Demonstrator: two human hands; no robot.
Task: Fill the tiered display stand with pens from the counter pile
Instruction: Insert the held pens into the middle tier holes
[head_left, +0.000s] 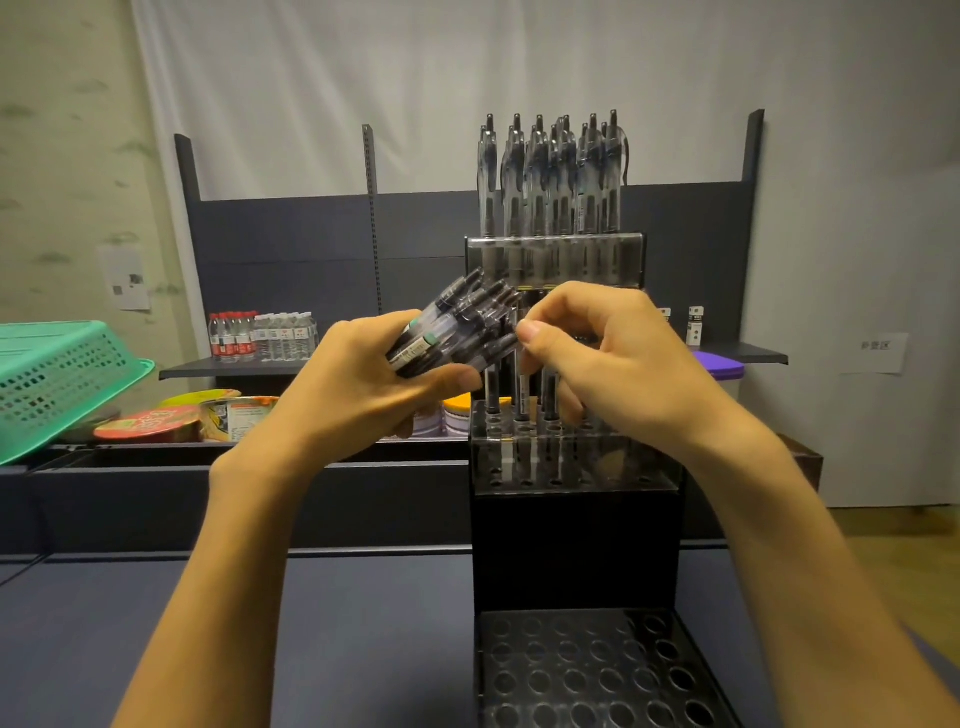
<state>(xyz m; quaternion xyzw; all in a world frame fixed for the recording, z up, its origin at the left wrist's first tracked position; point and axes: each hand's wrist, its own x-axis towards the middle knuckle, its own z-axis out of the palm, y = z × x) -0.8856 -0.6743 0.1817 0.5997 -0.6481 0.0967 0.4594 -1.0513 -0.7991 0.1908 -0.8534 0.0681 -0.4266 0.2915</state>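
Left hand (363, 384) clamped round pens (457, 327), above stand (576, 545). Right fingers (532, 332) pinching one. Light, stiff, slick; likely best gripped mid-barrel.

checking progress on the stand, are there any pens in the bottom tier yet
No, the bottom tier shows only empty round holes, while pens stand in the top tier and a few in the middle tier.

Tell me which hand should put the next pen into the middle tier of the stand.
The right hand. Its fingertips already pinch a pen end at the bundle of pens and it sits directly above the middle tier. The left hand is busy gripping the bundle, off to the side.
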